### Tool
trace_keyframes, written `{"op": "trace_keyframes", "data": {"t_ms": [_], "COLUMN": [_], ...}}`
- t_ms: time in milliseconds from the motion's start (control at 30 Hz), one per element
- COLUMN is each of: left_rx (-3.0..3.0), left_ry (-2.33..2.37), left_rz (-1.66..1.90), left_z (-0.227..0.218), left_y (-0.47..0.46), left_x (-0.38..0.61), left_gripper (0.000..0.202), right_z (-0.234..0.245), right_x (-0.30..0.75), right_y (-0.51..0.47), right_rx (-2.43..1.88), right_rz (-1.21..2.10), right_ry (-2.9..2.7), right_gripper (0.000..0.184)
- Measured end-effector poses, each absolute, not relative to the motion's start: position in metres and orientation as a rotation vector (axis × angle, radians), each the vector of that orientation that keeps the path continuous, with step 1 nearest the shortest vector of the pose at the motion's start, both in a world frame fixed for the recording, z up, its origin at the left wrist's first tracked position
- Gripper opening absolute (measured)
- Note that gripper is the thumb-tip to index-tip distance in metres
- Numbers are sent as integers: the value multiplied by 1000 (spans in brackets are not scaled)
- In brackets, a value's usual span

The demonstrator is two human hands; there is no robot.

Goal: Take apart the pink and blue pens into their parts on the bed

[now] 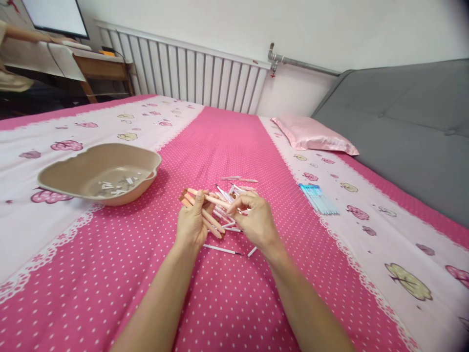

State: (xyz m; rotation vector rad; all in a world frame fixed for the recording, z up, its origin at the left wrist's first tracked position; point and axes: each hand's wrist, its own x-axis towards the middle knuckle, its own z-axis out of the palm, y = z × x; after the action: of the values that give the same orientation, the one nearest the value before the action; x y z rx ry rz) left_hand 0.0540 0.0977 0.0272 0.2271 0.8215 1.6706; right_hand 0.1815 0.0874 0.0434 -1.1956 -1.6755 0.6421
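Observation:
My left hand (191,222) is closed around several peach pen-like sticks (210,220) with brown ends, held in a slanted bundle above the bed. Between both hands runs one more peach stick (216,201); my left thumb presses on it, and the fingers of my right hand (254,217) pinch its right end. Behind and below the hands lies a loose pile of thin white and pink pen-like sticks (224,215), partly hidden by my fingers. Nearer to me, a single white stick with a dark tip (222,250) rests on the pink bedspread (227,303).
A beige basin (98,168) with small white pieces inside stands at left. Toward the right lies a row of light blue pen-like sticks (318,199). Farther back are a pink pillow (313,134), a grey headboard (399,112) and a radiator (190,68). A person's arm (27,35) rests at a desk.

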Motion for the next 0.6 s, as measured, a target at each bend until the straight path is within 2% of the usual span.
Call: {"op": "trace_keyframes", "data": {"t_ms": [33, 167, 333, 600], "left_rx": [218, 219, 241, 195], "left_ry": [818, 805, 802, 852], "left_rz": [1683, 1731, 1742, 1714], "left_z": [27, 27, 27, 27], "left_y": [98, 99, 99, 97], "left_x": [54, 53, 55, 55], "left_gripper": [16, 15, 15, 14], "right_z": [44, 43, 40, 42], "right_x": [182, 184, 187, 185], "right_y": [88, 90, 91, 88], "right_rx": [-1184, -1203, -1392, -1342], "right_rz": [713, 957, 878, 618], "right_ry": [-1660, -1593, -1779, -1699], "right_gripper": [4, 31, 48, 12]}}
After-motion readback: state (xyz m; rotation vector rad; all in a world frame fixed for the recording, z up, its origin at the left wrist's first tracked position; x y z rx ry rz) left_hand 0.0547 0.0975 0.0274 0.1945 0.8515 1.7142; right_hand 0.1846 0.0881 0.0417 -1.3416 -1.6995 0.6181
